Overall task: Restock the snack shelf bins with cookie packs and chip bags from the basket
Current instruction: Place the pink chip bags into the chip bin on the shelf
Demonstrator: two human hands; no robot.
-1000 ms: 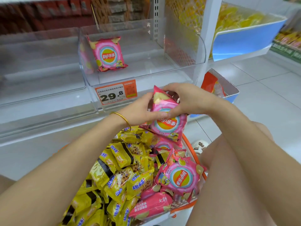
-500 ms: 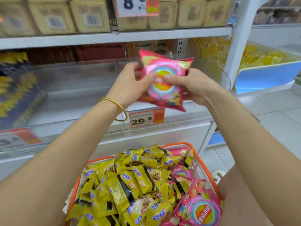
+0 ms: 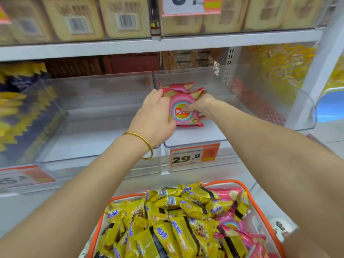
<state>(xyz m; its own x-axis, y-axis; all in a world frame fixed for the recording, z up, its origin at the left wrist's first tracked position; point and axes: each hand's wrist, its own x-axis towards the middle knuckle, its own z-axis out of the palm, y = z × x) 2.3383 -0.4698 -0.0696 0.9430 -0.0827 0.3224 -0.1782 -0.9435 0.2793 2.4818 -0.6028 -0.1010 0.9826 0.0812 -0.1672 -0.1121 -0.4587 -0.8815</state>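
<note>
A pink Lay's chip bag (image 3: 183,112) stands upright inside the right clear shelf bin (image 3: 297,108). My left hand (image 3: 154,116) grips its left edge and my right hand (image 3: 202,106) grips its right edge, thumb on the front. Another pink chip bag (image 3: 178,87) stands just behind it in the same bin. Below, the orange-rimmed basket (image 3: 243,187) holds several yellow cookie packs (image 3: 167,229) and a few pink chip bags (image 3: 230,224) on its right side.
The left clear bin (image 3: 83,127) next to it holds nothing. Yellow and dark-blue packs (image 3: 16,101) fill the bin at far left. A 29.8 price tag (image 3: 194,155) hangs on the right bin's front. Beige boxed goods (image 3: 78,17) line the shelf above.
Both hands have carried the pink chip bag forward and down into the right bin, setting it in front of the bag that was there.
</note>
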